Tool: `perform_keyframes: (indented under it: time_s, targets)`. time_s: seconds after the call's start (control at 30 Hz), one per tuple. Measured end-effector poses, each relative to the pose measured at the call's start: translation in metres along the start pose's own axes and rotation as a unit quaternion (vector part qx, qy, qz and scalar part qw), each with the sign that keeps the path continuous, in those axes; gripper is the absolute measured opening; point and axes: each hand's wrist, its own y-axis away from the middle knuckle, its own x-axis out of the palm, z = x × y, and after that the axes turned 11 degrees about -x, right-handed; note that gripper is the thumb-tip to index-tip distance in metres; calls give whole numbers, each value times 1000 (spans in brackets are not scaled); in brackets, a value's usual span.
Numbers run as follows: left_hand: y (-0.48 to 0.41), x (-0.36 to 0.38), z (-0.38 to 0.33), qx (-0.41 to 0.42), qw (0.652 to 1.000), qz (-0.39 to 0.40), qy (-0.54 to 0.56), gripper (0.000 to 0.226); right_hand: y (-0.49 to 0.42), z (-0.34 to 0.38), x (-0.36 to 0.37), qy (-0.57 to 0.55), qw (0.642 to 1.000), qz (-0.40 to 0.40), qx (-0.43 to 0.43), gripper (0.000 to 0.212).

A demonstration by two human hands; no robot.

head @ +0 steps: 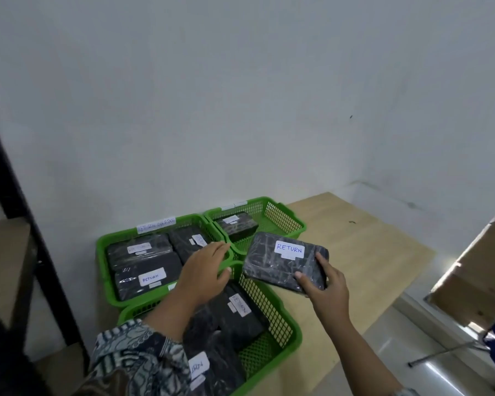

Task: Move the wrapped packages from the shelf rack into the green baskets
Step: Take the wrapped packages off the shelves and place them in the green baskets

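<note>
"RETURN" label on held package (pixel 283 260); "RETURN" labels on packages in left basket (pixel 102 270), near basket (pixel 293 337)

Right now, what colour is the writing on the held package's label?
Blue on white label, head view.

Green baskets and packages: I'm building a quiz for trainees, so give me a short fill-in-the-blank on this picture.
1. The right hand holds a wrapped package labelled ____.
2. The number of green baskets on the floor is ____.
3. The left hand rests on a basket rim and holds ____.
4. The far basket contains ____ package.

Missing words: RETURN; three; nothing; one
</note>
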Motion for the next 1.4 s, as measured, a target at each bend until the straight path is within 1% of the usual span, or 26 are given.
perform_keyframes:
  time_s: [0.1,0.2,0.37,0.5,0.6,0.7,0.83,0.93,1.07,1.13,1.2,1.27,1.33,1.4]
  targets:
    - [-28,17,3,-7,1000,26,0,58,-34,-27,14,3,1000,17,18,68]
    - [-57,36,7,-39,998,46,-9,59,-77,-61,33,0,999,48,17,69]
    - [-101,68,13,-115,991,60,-14,61,-161,-110,73,-7,991,131,14,70]
    - [-128,92,13,-175,977,97,-71,66,-213,-137,101,-11,977,211,-4,70]
    - [-150,111,8,-227,962,119,-98,69,-248,-155,118,-24,960,278,-23,67]
    - [-164,127,6,-263,951,122,-106,71,-273,-170,132,-20,936,350,-27,67]
    - [-170,143,2,-292,942,122,-111,73,-298,-183,150,-45,905,422,18,63]
    - [-168,153,-2,-302,941,103,-117,74,-304,-189,164,-38,876,480,22,65]
    - [-163,161,4,-293,945,78,-125,76,-291,-196,180,-17,859,511,16,64]
    - [-162,163,6,-288,949,61,-113,80,-284,-199,184,36,851,523,-14,65]
    - [-161,167,7,-288,950,45,-109,78,-281,-200,186,88,846,525,-39,66]
    - [-160,170,7,-291,950,27,-109,74,-280,-199,187,114,842,524,-52,67]
    - [-160,171,6,-293,949,22,-112,73,-280,-198,188,150,835,524,-78,67]
    - [-161,170,5,-291,949,35,-117,76,-280,-197,187,165,833,521,-90,67]
